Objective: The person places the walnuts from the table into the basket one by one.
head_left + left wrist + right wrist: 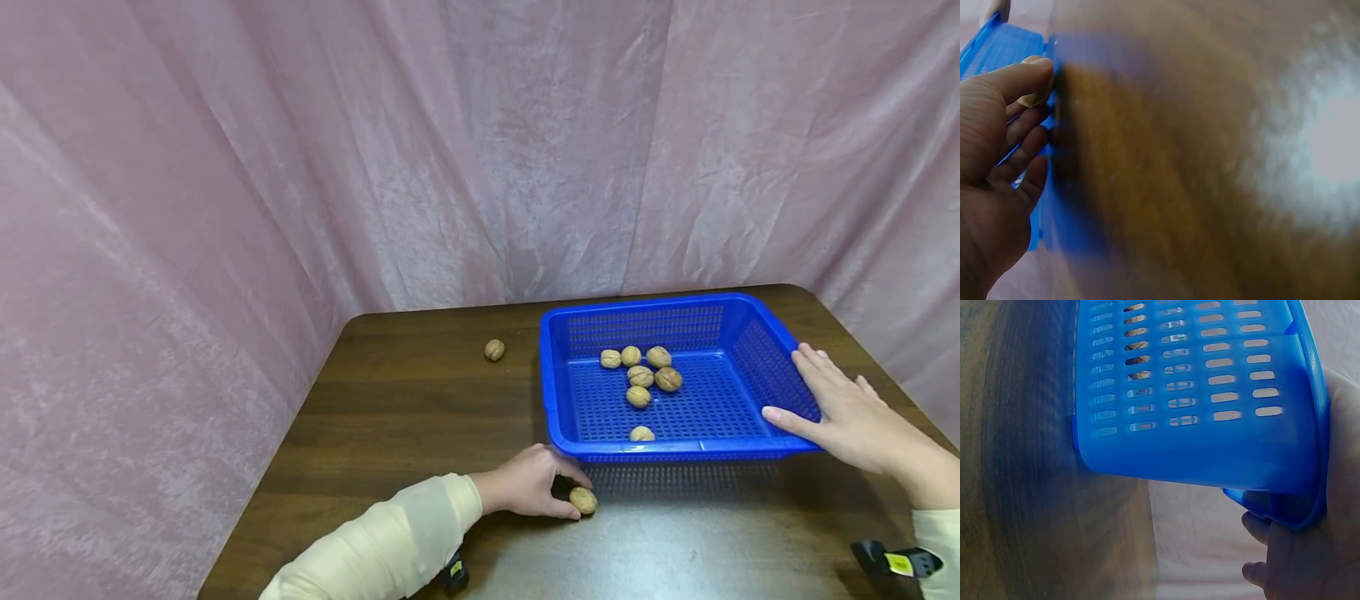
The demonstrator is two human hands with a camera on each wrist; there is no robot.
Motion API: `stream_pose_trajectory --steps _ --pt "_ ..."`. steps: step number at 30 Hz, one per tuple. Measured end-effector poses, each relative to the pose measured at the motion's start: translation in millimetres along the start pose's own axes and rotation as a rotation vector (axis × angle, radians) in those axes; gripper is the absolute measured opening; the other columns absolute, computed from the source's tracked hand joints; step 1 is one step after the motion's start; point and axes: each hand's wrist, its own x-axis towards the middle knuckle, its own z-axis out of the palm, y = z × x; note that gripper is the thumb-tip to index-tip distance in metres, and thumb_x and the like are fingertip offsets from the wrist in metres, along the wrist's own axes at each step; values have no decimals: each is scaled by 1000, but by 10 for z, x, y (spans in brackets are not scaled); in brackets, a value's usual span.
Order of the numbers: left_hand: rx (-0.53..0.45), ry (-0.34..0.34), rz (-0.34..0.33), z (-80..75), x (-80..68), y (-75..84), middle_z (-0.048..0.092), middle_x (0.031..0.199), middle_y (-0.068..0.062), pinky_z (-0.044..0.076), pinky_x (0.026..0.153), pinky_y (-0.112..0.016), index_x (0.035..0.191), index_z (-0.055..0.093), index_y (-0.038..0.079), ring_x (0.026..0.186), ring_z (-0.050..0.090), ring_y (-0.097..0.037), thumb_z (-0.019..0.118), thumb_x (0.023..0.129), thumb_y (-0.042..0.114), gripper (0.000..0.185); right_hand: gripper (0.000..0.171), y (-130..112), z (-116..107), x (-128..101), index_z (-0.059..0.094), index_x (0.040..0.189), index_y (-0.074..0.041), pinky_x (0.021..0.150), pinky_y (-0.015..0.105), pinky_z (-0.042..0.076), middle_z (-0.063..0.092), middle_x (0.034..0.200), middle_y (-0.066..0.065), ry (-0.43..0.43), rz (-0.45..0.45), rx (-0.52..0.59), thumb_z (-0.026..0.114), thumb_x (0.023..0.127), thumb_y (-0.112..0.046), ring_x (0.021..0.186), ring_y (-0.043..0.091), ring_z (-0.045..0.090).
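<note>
A walnut (582, 500) sits at the fingertips of my left hand (528, 483), just in front of the blue basket. Seen from the left wrist, the thumb presses one side of that walnut (1036, 94) and the fingers lie on the other. The blue plastic basket (697, 447) holds several walnuts on its meshed floor. My right hand (855, 417) rests on its right rim, thumb over the near corner and fingers stretched along the side. The right wrist view has the basket wall (1197, 450) close up, with the right hand (1310, 556) against the rim.
Another walnut (494, 350) lies on the brown wooden table (405, 400), left of the basket. Pink curtains (525, 167) hang behind the table and along its sides. Dark wrist devices (896, 560) are worn near both hands.
</note>
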Motion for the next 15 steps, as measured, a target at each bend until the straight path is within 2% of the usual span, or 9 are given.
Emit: stream_pose_trajectory --steps 3,7,11,15 --pt "-16 -2 -20 -67 -61 -19 69 108 13 40 91 -10 106 74 21 106 55 6 80 79 35 32 95 0 -2 -3 3 150 9 99 66 -21 -7 156 27 5 -5 1 58 93 -44 142 35 -17" --pt "-21 35 -51 -187 -180 -112 69 105 11 40 92 -12 105 74 17 104 57 2 83 76 30 32 95 -5 -9 -6 2 150 8 100 65 -21 -8 156 27 4 -6 3 58 94 -44 142 35 -17" --pt "-55 107 -108 -358 -295 -266 69 99 8 46 84 -15 102 72 14 94 60 -1 85 74 23 32 95 -15 -14 -10 1 150 8 100 64 -22 -8 156 27 -2 -3 4 58 94 -44 142 35 -18" --pt "-124 188 -203 -598 -396 -414 69 96 4 53 77 -27 103 71 11 88 62 -6 84 73 15 32 96 -20 -8 -17 2 150 9 100 64 -22 -8 156 27 -1 -3 2 58 94 -45 142 35 -17"
